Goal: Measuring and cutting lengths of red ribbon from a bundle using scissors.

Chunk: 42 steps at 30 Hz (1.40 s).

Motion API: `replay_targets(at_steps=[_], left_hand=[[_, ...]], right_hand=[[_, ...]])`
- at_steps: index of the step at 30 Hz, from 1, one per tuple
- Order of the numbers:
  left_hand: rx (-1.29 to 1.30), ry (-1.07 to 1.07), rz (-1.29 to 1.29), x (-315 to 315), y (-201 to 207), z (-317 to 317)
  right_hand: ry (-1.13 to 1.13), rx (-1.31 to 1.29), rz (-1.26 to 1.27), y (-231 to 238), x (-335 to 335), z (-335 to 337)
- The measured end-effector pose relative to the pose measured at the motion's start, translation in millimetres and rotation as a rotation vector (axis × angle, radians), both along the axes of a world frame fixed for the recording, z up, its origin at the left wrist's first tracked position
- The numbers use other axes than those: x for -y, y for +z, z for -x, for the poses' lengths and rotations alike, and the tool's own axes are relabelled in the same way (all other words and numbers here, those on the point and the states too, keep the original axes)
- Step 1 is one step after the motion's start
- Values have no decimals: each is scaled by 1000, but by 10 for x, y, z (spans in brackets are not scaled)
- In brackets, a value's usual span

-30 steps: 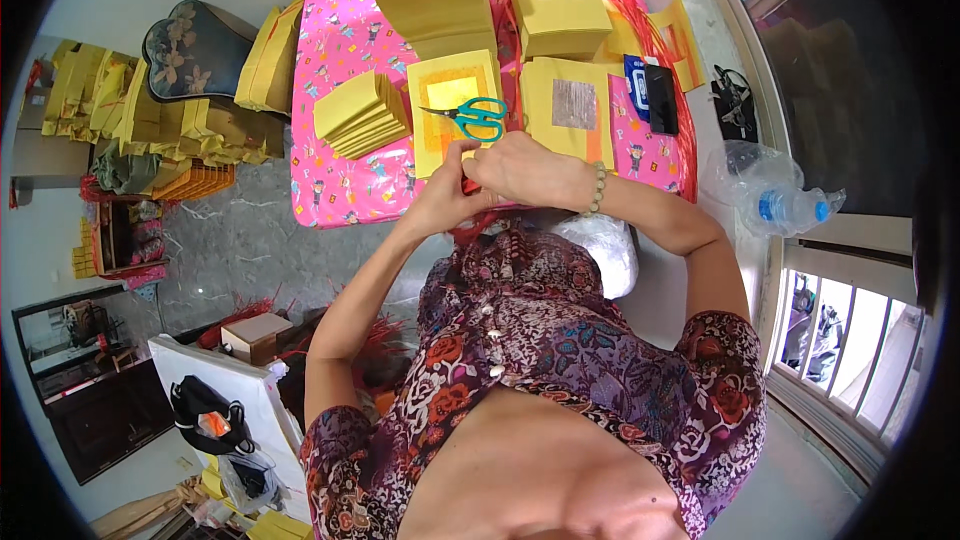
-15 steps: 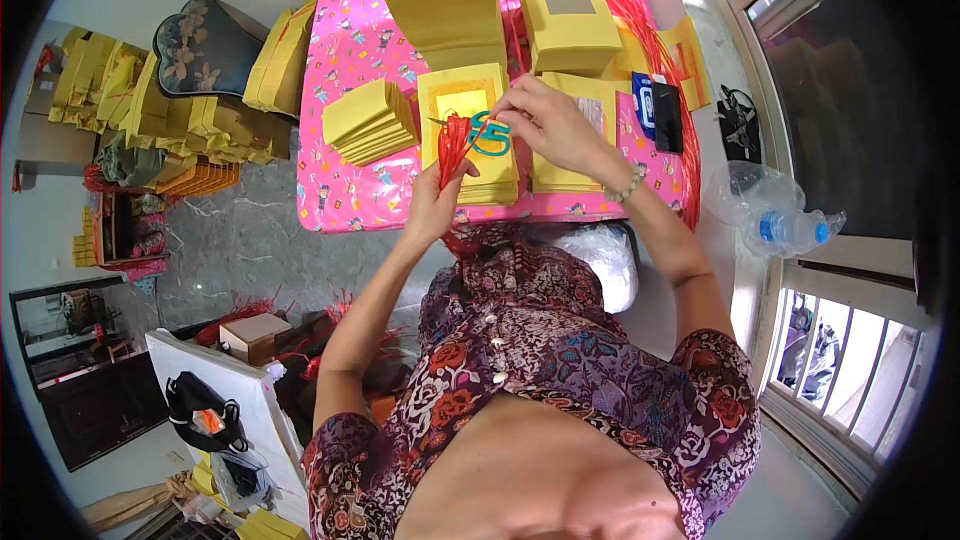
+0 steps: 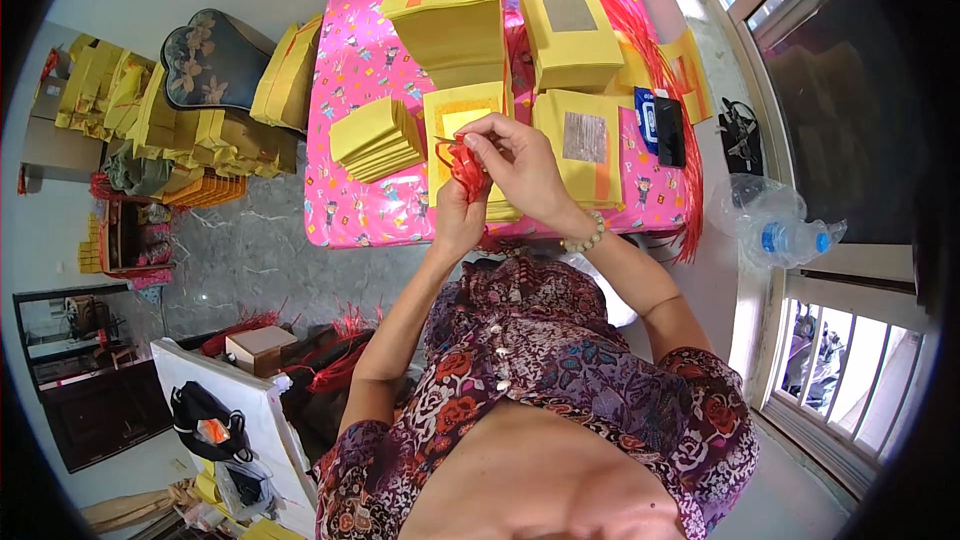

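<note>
Head view: left hand [image 3: 461, 217] closed around a bunch of red strands [image 3: 466, 172], held up over the near part of a yellow paper stack [image 3: 463, 100] on the pink-covered counter [image 3: 372, 220]. Right hand [image 3: 524, 168] bent over the top of that bunch, fingertips touching it, though whether they pinch a strand cannot be told. Fanned yellow pile [image 3: 376, 143] to the left; silver-patched stack [image 3: 585, 175], then black phone [image 3: 670, 133], to the right.
</note>
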State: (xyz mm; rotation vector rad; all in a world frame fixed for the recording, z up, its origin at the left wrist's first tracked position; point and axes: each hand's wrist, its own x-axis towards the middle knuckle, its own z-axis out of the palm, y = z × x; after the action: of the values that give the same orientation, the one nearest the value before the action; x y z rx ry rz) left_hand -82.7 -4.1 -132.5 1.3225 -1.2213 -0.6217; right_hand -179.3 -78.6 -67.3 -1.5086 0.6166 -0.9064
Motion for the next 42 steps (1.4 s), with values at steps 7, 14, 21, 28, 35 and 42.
replay_targets(at_steps=[7, 14, 21, 28, 35, 42], left_hand=[[-165, -50, 15, -154, 185, 86], [-356, -63, -162, -114, 463, 122], [-614, -236, -270, -183, 439, 81], [-836, -208, -133, -180, 556, 71], [-863, 203, 286, -118, 909, -402], [-1328, 123, 637, -979, 753, -2047]], right_hand=[[33, 100, 56, 31, 37, -44], [56, 221, -210, -65, 124, -84], [76, 163, -86, -40, 90, -81], [98, 176, -13, -65, 5, -85], [812, -102, -343, -372, -253, 208], [1099, -618, -288, -522, 220, 893]])
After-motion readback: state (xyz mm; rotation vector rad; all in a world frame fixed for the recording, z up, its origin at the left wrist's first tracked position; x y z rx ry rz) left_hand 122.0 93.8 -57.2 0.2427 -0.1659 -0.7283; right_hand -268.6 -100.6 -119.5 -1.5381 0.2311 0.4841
